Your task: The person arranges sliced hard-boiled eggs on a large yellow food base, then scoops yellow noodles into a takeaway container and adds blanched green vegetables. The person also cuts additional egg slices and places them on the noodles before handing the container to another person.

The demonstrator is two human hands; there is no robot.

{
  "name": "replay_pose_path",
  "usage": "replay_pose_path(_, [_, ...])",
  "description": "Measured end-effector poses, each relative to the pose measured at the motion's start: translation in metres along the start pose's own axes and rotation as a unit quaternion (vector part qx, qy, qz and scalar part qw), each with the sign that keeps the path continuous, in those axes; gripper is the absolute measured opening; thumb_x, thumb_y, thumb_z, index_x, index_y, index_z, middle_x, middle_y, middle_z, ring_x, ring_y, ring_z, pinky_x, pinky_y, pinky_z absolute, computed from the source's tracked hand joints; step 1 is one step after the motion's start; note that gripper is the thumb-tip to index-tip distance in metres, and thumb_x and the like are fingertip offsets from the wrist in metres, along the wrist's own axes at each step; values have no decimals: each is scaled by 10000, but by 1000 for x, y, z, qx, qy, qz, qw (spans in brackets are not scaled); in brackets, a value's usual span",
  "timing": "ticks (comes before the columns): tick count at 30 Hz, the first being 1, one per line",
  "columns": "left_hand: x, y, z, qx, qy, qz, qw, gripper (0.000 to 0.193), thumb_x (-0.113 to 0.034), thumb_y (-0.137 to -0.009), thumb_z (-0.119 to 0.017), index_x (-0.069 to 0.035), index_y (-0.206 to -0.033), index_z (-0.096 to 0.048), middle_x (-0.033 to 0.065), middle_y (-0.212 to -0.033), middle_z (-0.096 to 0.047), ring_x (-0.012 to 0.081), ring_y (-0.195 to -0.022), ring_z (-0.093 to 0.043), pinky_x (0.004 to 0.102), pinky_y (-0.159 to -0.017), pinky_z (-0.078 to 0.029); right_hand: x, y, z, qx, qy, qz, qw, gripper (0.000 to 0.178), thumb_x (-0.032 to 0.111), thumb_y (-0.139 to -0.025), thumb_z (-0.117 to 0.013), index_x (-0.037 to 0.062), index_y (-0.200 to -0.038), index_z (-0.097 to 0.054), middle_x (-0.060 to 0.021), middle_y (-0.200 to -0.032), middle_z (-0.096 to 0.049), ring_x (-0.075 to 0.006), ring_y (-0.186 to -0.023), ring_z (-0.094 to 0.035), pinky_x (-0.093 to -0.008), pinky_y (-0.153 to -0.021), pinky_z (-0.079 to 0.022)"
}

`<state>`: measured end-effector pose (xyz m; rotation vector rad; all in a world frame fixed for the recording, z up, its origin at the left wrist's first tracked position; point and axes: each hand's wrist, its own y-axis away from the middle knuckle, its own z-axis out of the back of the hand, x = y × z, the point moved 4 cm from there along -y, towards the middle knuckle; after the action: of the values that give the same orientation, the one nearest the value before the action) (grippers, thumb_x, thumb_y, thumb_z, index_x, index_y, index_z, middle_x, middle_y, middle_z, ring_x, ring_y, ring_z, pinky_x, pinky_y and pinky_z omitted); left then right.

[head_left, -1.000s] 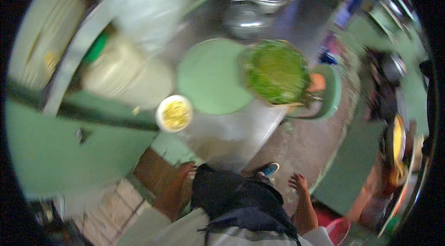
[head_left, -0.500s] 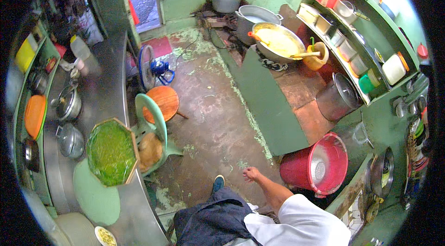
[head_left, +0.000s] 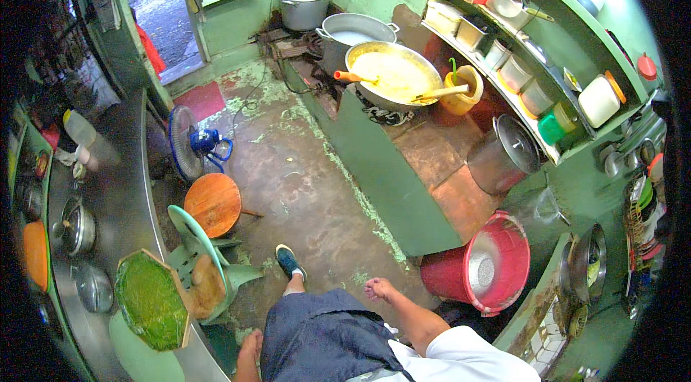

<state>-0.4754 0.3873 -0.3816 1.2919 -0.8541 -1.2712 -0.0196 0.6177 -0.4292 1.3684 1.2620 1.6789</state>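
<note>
My right hand [head_left: 378,288] hangs in front of my dark apron [head_left: 327,328], fingers loosely bent and apart, with nothing in it. The nearest thing to it is a large red tub [head_left: 452,270], which it does not touch. My left hand [head_left: 250,346] is low beside the apron, near the steel counter; its fingers look loose and hold nothing. Left of it, an eight-sided tray lined with green leaf [head_left: 152,301] rests on the counter's edge. A green plastic chair [head_left: 216,267] with a brown seat pad stands between that tray and my forward foot [head_left: 290,261].
A round wooden stool [head_left: 212,204] and a blue fan [head_left: 198,141] stand along the steel counter [head_left: 119,195]. Ahead right, a wide pan of yellow food [head_left: 396,74] sits by a low green ledge [head_left: 392,195]. A lidded dark pot [head_left: 497,159] stands below the shelves [head_left: 497,83].
I have stepped forward, with one shoe now farther out front. My left hand has come into view at the lower edge. My view has turned, shifting the room's things leftward.
</note>
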Motion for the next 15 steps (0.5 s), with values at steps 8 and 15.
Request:
replay_pose_path(8, [-227, -80, -22, 72, 43, -83, 993, 600, -554, -917, -461, -110, -1314, -526, 170, -1341, -522, 344, -1255, -456, 570, -1004, -332, 143, 23, 22, -132, -15, 26, 991, 225, 261, -931, -549, 152, -1127, -573, -52, -1068, -656, -231, -828, -673, -431, -707, -535])
replay_pose_path(15, [-383, -102, -35, 90, -75, -166, 979, 515, -449, -886, -551, -95, -1260, -549, 90, -1223, -623, 263, -1108, -564, 484, -851, -426, 216, 20, 23, -183, -34, 30, 982, 197, 253, -927, -534, 154, -1089, -587, -34, -1030, -667, -212, -849, -663, -431, -731, -519])
